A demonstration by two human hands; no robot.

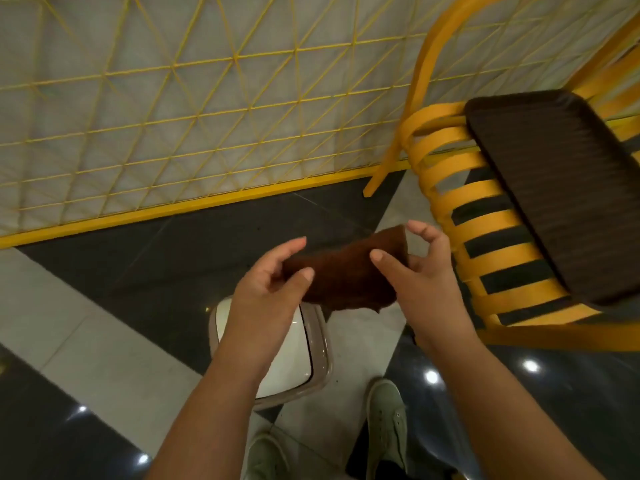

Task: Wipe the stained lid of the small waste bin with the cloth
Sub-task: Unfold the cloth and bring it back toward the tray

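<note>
- The left hand (273,282) and right hand (415,268) each grasp an end of the brown cloth (346,271), held in the air.
- The waste bin's white lid (294,362) sits on the floor directly below, partly hidden by the left forearm.
- A yellow chair (485,220) stands at the right.

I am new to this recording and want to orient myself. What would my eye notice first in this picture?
First, the brown cloth at the centre, held between the left hand and right hand. Below the hands stands the small waste bin with its white lid on the floor. At right is a yellow slatted chair bearing a dark tray.
</note>
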